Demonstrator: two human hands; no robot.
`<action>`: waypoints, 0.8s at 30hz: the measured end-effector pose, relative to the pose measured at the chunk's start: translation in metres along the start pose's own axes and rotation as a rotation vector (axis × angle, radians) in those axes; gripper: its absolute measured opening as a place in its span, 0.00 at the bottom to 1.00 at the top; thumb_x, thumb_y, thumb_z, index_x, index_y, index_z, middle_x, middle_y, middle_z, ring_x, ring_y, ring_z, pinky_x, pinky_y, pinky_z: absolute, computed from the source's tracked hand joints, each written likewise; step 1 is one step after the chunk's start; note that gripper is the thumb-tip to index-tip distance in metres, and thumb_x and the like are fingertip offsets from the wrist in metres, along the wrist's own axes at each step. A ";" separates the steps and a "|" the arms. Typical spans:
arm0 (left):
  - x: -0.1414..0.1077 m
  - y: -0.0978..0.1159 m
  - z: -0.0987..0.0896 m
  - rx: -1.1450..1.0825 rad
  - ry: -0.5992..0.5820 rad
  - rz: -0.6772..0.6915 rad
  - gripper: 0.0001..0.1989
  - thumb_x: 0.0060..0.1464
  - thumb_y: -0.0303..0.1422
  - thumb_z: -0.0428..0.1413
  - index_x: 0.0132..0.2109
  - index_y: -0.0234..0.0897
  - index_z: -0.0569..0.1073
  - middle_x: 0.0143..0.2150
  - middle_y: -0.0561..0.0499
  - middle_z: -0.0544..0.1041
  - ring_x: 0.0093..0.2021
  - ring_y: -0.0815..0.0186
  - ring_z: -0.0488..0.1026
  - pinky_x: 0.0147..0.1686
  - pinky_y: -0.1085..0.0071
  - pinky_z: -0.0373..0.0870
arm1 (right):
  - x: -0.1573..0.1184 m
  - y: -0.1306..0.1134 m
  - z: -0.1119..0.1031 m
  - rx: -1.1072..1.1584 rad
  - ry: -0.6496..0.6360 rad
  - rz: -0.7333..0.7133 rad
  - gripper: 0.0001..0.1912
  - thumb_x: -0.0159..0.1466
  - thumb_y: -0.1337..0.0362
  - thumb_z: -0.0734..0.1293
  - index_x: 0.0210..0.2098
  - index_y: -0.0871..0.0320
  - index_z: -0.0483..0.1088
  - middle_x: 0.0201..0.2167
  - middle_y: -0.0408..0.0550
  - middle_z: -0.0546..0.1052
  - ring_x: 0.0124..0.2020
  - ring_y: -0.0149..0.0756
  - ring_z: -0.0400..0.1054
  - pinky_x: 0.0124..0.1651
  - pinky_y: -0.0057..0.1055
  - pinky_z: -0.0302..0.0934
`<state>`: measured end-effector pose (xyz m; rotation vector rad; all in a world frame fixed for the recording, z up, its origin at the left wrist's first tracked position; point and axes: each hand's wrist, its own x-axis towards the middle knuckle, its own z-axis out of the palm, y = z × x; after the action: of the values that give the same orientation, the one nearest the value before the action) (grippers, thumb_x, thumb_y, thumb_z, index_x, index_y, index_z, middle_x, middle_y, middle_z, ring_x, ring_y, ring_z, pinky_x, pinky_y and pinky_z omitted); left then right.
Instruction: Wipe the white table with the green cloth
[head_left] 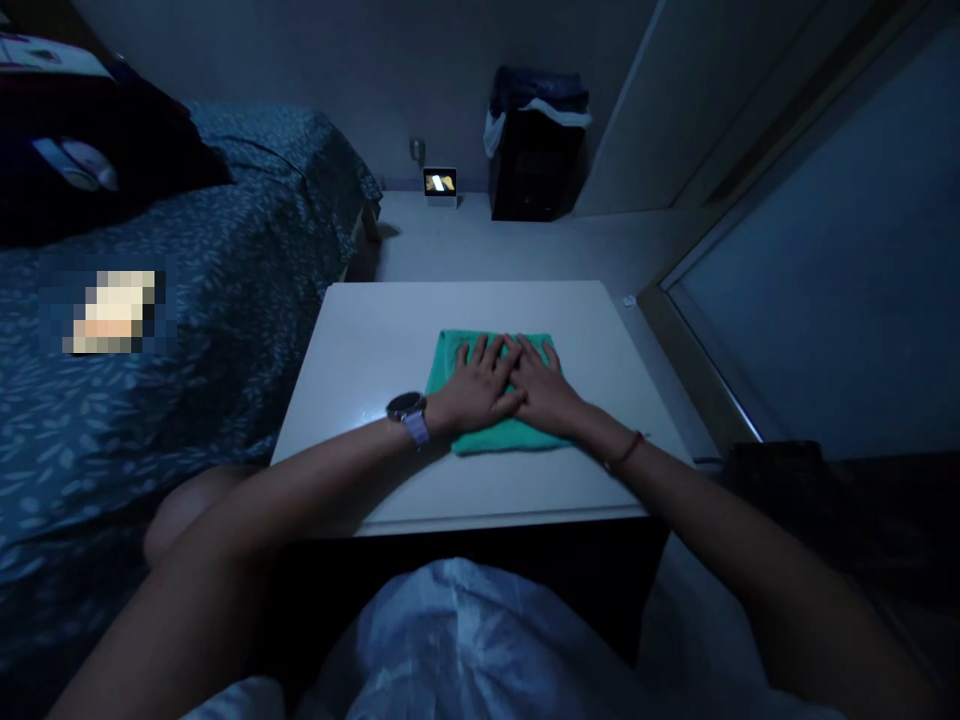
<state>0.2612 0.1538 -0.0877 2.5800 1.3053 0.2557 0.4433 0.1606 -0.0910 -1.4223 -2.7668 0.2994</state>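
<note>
A folded green cloth lies flat near the middle of a white table. My left hand rests palm down on it with the fingers spread, and a watch with a pale strap is on that wrist. Beside it, my right hand also presses flat on the cloth, fingers stretched out, with a thin red band on the wrist. The two hands touch and overlap slightly at the cloth's centre. Parts of the cloth beneath them are hidden.
On the left stands a bed with a leaf-patterned sheet, a dark garment and a blurred-out object. Beyond the table are a small lit screen and a black cabinet with folded clothes on top. A framed panel runs along the right.
</note>
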 end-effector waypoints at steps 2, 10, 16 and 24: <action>0.031 -0.021 -0.004 0.016 0.019 -0.020 0.39 0.72 0.49 0.47 0.79 0.30 0.53 0.79 0.28 0.50 0.79 0.36 0.45 0.72 0.34 0.43 | 0.032 0.019 -0.008 0.013 0.025 0.009 0.41 0.72 0.54 0.61 0.79 0.62 0.52 0.80 0.62 0.41 0.80 0.61 0.34 0.75 0.68 0.30; 0.098 -0.055 -0.029 0.069 0.022 -0.130 0.36 0.74 0.42 0.45 0.80 0.30 0.51 0.80 0.30 0.50 0.79 0.37 0.46 0.72 0.37 0.44 | 0.104 0.059 -0.030 0.036 0.033 0.082 0.39 0.70 0.60 0.61 0.78 0.62 0.55 0.80 0.58 0.42 0.81 0.58 0.34 0.76 0.64 0.29; 0.082 -0.039 -0.029 0.064 -0.019 -0.157 0.36 0.73 0.42 0.48 0.81 0.34 0.51 0.80 0.31 0.48 0.80 0.35 0.41 0.72 0.30 0.38 | 0.085 0.045 -0.028 0.005 0.024 0.107 0.40 0.70 0.62 0.61 0.79 0.62 0.52 0.80 0.58 0.42 0.81 0.55 0.33 0.77 0.61 0.29; 0.002 0.036 0.004 -0.009 -0.012 -0.053 0.44 0.69 0.53 0.51 0.80 0.30 0.52 0.80 0.26 0.44 0.79 0.29 0.38 0.70 0.24 0.37 | -0.026 0.025 0.009 -0.023 0.039 -0.051 0.42 0.69 0.52 0.64 0.78 0.61 0.55 0.80 0.61 0.44 0.80 0.62 0.35 0.76 0.68 0.31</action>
<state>0.2907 0.1339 -0.0808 2.5312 1.3634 0.2358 0.4772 0.1525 -0.1019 -1.3453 -2.7792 0.2366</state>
